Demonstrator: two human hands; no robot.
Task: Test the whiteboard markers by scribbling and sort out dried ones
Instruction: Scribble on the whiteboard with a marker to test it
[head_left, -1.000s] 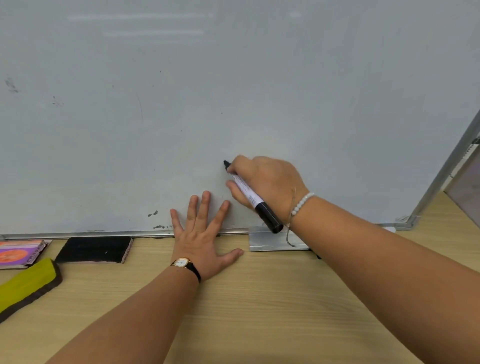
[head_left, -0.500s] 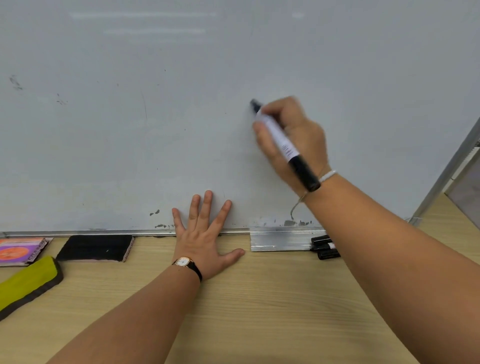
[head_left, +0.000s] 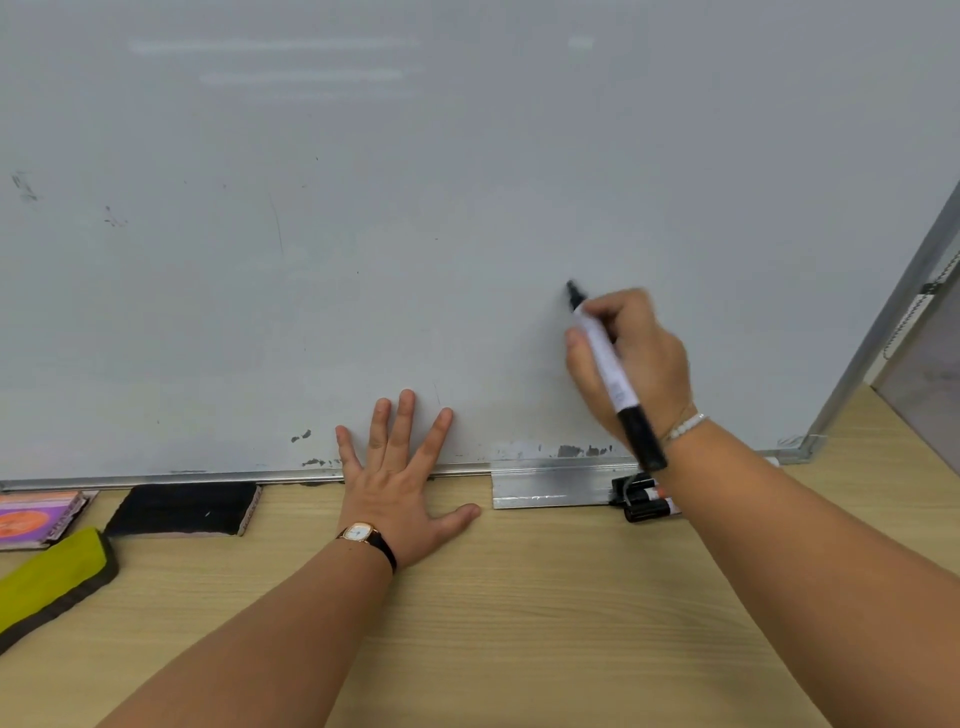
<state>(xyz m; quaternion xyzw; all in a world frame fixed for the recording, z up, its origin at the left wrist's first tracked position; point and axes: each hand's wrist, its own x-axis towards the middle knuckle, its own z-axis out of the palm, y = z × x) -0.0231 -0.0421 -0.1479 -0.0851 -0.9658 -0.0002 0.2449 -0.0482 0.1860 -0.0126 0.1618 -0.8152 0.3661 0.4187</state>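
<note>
A large whiteboard (head_left: 467, 208) lies flat on the wooden table (head_left: 519, 623). My right hand (head_left: 639, 358) grips a black-and-white marker (head_left: 610, 371), uncapped, its black tip touching the board. No fresh line shows where the tip has passed. My left hand (head_left: 402, 483) lies flat with spread fingers across the board's lower frame, palm on the table. Several more markers (head_left: 644, 501) lie on the table below my right wrist, partly hidden by it.
An aluminium marker tray (head_left: 550, 486) sits on the board's lower edge. A black eraser (head_left: 182, 509), a pink-and-orange eraser (head_left: 36, 517) and a yellow-green pouch (head_left: 47, 582) lie at the left. The board's right frame (head_left: 883, 322) runs diagonally.
My right hand swept the marker up and right across the board, then came back down and further right. No ink trail appeared. My left hand stayed put.
</note>
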